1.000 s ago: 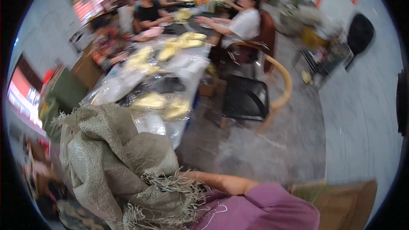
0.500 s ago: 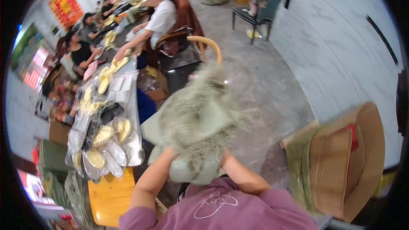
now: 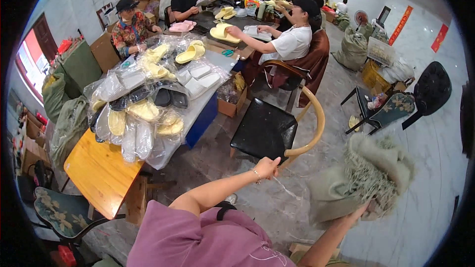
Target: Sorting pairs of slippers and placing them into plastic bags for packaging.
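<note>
A crumpled grey-green woven sack with a frayed, stringy edge is bunched up off the floor at my right side. My right hand grips it from below, the fingers partly hidden in its folds. My left hand is closed, stretched out ahead of me, with a thin pale string trailing from it toward the sack. Just beyond that hand is a chair with a black seat and a curved wooden back; whether the hand touches the wood I cannot tell.
At left, a table bears bagged yellow, white and black slippers, beside a yellow wooden stool. A person in white sits beyond the chair; others work farther along. A dark chair stands at right, near stuffed sacks.
The sack has swung from in front of me to my right, now in my right hand alone. My left hand has left it and moved toward the chair. The view has turned left.
</note>
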The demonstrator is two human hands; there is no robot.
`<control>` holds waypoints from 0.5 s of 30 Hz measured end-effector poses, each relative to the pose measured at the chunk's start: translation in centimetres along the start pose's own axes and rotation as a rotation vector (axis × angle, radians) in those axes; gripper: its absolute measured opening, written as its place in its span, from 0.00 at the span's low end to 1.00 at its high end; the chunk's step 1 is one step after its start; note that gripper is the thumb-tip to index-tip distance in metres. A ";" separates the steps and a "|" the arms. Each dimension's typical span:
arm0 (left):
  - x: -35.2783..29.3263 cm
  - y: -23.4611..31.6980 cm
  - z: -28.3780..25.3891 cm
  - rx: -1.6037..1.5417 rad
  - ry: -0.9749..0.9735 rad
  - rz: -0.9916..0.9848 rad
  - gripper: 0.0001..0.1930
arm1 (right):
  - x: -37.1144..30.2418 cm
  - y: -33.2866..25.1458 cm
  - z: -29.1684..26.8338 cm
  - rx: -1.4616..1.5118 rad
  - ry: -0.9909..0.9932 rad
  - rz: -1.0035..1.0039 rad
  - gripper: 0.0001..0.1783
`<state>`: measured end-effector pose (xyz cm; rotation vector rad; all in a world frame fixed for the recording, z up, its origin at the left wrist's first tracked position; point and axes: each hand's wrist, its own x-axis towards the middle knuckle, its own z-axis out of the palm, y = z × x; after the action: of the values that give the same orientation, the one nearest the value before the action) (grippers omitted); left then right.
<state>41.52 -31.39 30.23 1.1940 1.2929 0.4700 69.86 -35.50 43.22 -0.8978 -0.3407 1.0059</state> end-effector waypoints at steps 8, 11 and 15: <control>11.9 -4.9 12.9 -0.423 -0.723 -0.144 0.53 | 17.1 -1.9 -7.1 -0.262 -0.113 -0.029 0.30; 13.3 -1.4 15.5 -0.861 -0.799 -0.425 0.51 | 21.6 -3.0 -20.0 -0.415 -0.182 -0.037 0.30; 18.6 7.2 17.7 -1.540 -0.465 -0.433 0.50 | 28.7 -3.1 -30.1 -0.627 -0.281 -0.015 0.30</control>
<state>65.16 -20.45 24.65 -0.2810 0.4324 0.6076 105.39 -26.77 23.21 -1.3118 -0.9335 1.0279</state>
